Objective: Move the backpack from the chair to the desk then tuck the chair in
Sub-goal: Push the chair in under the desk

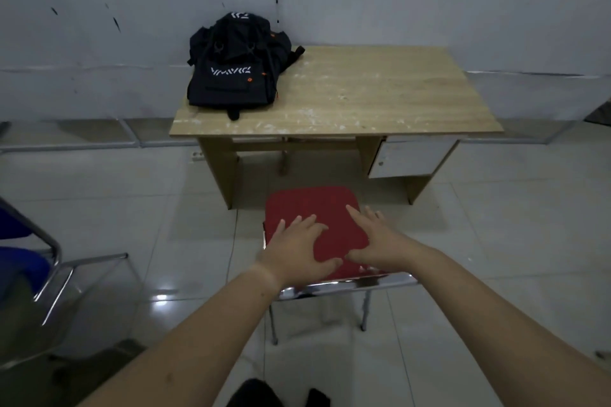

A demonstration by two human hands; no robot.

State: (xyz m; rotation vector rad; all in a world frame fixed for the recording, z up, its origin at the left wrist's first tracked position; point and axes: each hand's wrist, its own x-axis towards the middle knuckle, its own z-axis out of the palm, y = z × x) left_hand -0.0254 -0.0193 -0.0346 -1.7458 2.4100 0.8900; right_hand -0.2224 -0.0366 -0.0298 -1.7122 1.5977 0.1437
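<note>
A black backpack [235, 69] with white lettering lies on the far left corner of the wooden desk [363, 96]. The red-seated chair [310, 205] with a chrome frame stands in front of the desk, outside it. My left hand [297, 248] hovers over the seat's near left part with fingers spread. Beside it, my right hand [377, 241] reaches over the seat's near right part, fingers apart. Neither hand holds anything. I cannot tell whether the palms touch the seat.
A blue chair with chrome legs [36, 258] stands at the left edge. The desk has a white drawer unit [410, 158] under its right side and an open knee space under the middle. Glossy tiled floor surrounds everything; grey walls behind.
</note>
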